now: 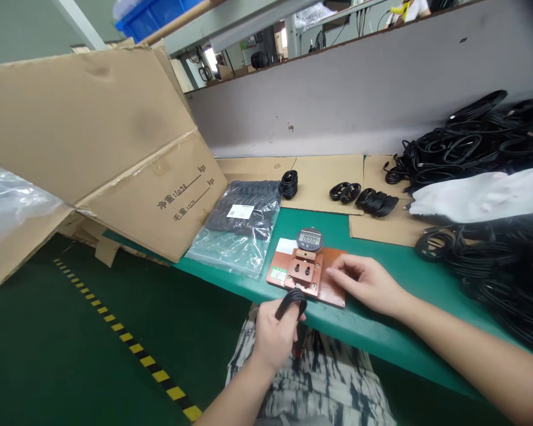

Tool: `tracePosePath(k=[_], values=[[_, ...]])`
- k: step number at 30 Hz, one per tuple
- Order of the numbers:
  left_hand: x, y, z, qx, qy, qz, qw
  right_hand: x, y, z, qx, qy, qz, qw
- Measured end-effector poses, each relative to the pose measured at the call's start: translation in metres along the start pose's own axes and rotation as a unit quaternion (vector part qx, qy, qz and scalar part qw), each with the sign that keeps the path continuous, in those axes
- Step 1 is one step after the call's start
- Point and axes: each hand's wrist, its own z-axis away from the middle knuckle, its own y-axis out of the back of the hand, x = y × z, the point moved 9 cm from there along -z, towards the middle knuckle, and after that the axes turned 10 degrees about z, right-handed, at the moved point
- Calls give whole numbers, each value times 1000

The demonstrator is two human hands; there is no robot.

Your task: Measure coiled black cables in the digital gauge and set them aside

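My left hand point(278, 331) is closed around a small coil of black cable point(294, 300), held at the front edge of the fixture. That fixture has a copper-coloured base plate point(334, 290) with a raised block point(302, 273) on it. A round digital gauge point(310, 239) reading zeros stands at its back. Whether the cable's end sits inside the block is too small to tell. My right hand point(368, 284) rests on the plate's right side, fingers loosely bent and thumb apart, with nothing visible in it.
A clear bag of black cable coils point(242, 222) lies left of the fixture. Behind are several loose coils point(376, 202) on cardboard point(322, 171). Large cable heaps point(471, 148) and a white plastic bag point(484, 195) fill the right. An open carton point(115, 136) leans at left.
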Motion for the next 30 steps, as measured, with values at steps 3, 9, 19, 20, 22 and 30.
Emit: tracePosePath(k=[3, 9, 19, 20, 22, 30], values=[[-3, -2, -3, -10, 9, 8, 1000, 0, 0, 0, 1, 0, 3, 1000], [-1, -2, -5, -11, 4, 13, 1000, -1, 0, 0, 1, 0, -11, 1000], [1, -3, -8, -12, 15, 26, 999, -3, 1, -2, 9, 4, -7, 1000], [1, -4, -8, -12, 15, 27, 999, -4, 2, -2, 11, 6, -5, 1000], [1, -4, -9, -7, 16, 29, 999, -4, 3, -2, 13, 8, -2, 1000], [2, -4, -10, -13, 24, 15, 1000, 0, 2, -2, 12, 4, -7, 1000]])
